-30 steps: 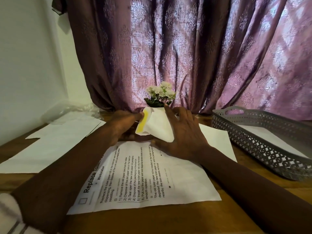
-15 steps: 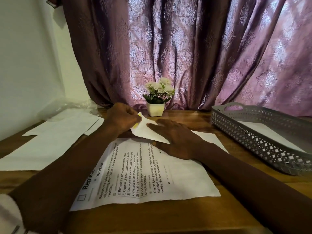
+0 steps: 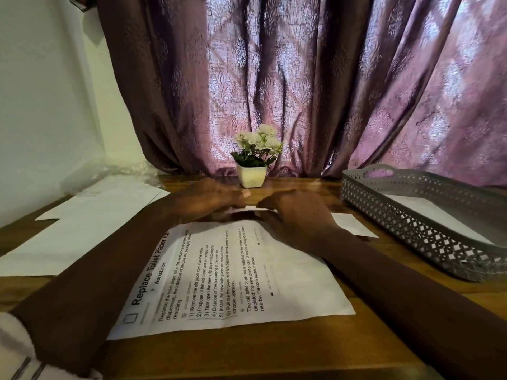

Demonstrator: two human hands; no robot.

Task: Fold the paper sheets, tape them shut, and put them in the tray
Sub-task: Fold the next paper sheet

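Since the frame half a second earlier, the folded paper (image 3: pixel 253 209) has come down from a raised, tilted position to lie low and nearly flat, and the right hand (image 3: pixel 297 215) has changed from flat and spread to arched. At far left, a pale wall (image 3: pixel 41 105) borders the wooden desk (image 3: pixel 247 349), and a striped sleeve (image 3: pixel 13 352) shows at the lower left corner. Blank white sheets (image 3: pixel 82 231) lie on the left part of the desk, with crumpled clear plastic wrap (image 3: pixel 109 174) behind them against the wall. The left hand (image 3: pixel 211 201) is closed, its fingers curled round the left end of the folded paper and its thumb tip showing above. A printed instruction sheet (image 3: pixel 233 272) headed "Replace Toilet Paper Roll" lies flat at desk centre, under both forearms. The folded paper sits just beyond the far edge of this sheet, between the two hands; only a narrow white strip of it is visible. A small white pot of white flowers (image 3: pixel 251 175) stands upright behind the hands, near the patterned mauve curtain (image 3: pixel 301 78). The right hand grips the right end of the folded paper with its fingers bent down over it; its thumb is hidden. Another white sheet (image 3: pixel 354 224) protrudes from beneath this hand. At far right, a grey perforated tray (image 3: pixel 384 204) rests on the desk, well apart from the folded paper, with white paper (image 3: pixel 428 212) lying flat inside it.
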